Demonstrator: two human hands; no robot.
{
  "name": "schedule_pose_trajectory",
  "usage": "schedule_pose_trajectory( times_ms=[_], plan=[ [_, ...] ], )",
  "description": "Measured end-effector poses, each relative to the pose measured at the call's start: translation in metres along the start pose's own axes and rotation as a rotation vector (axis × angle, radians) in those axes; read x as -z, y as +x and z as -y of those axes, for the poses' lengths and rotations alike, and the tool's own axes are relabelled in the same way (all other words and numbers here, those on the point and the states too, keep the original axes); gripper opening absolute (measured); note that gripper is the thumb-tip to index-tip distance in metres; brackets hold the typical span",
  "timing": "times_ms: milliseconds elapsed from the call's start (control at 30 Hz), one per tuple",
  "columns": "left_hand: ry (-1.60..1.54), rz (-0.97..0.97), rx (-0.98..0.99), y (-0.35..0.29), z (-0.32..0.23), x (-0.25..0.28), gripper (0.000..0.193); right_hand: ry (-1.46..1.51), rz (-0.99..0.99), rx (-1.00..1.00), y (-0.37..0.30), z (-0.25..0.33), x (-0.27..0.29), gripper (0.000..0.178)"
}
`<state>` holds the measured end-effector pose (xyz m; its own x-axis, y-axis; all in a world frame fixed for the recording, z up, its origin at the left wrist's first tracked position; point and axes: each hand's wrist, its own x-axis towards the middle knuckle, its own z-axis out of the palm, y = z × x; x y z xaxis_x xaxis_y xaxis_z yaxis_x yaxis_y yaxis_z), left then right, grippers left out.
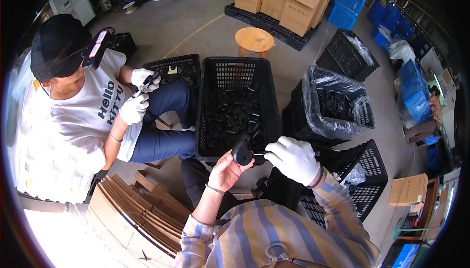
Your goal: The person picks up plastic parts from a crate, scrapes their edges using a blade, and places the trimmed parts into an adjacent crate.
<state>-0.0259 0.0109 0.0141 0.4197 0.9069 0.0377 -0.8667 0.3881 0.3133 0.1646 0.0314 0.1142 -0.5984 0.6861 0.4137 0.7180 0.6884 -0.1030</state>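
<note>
Part [242, 153], black, rounded, pinched by bare left hand [225, 173]; gloved right hand [294, 159] grips slim tool [260, 153], shaft between hands. Best, likely: brace part, aim straight.

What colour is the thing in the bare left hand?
The rounded thing is black, best seen in the head view.

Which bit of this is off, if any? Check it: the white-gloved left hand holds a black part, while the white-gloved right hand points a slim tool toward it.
One thing is wrong: the left hand is bare, as the head view shows. It does hold a black part, and the white-gloved right hand points a slim tool toward it.
</note>
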Motion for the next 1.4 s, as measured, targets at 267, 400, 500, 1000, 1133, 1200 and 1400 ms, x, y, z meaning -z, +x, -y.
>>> schedule_pose_trajectory(
  times_ms=[267,400,500,1000,1133,1200,1400],
  plan=[
    [0.133,-0.08,-0.107,0.002,0.003,0.0,0.036,-0.199,0.091,0.061,0.01,0.011,0.004,0.02],
    [0.189,-0.115,-0.135,0.001,0.003,-0.002,0.036,-0.219,0.131,0.081,0.012,0.012,0.003,0.023],
    [0.211,-0.139,-0.143,0.001,0.003,-0.006,0.036,-0.232,0.137,0.087,0.012,0.012,0.001,0.025],
    [0.621,-0.201,-0.131,-0.004,0.003,-0.002,0.041,0.292,0.563,-0.055,0.02,-0.021,-0.015,0.015],
    [0.975,-0.01,-0.264,-0.004,0.0,-0.008,0.043,0.87,0.854,-0.134,0.022,-0.047,-0.035,0.02],
    [1.218,0.113,-0.312,-0.006,-0.011,-0.021,0.043,1.029,0.955,-0.205,0.015,-0.054,-0.047,0.02],
    [1.786,0.514,-0.611,-0.001,-0.02,-0.031,0.041,1.805,1.277,-0.621,-0.014,-0.054,-0.072,0.03]
  ],
)
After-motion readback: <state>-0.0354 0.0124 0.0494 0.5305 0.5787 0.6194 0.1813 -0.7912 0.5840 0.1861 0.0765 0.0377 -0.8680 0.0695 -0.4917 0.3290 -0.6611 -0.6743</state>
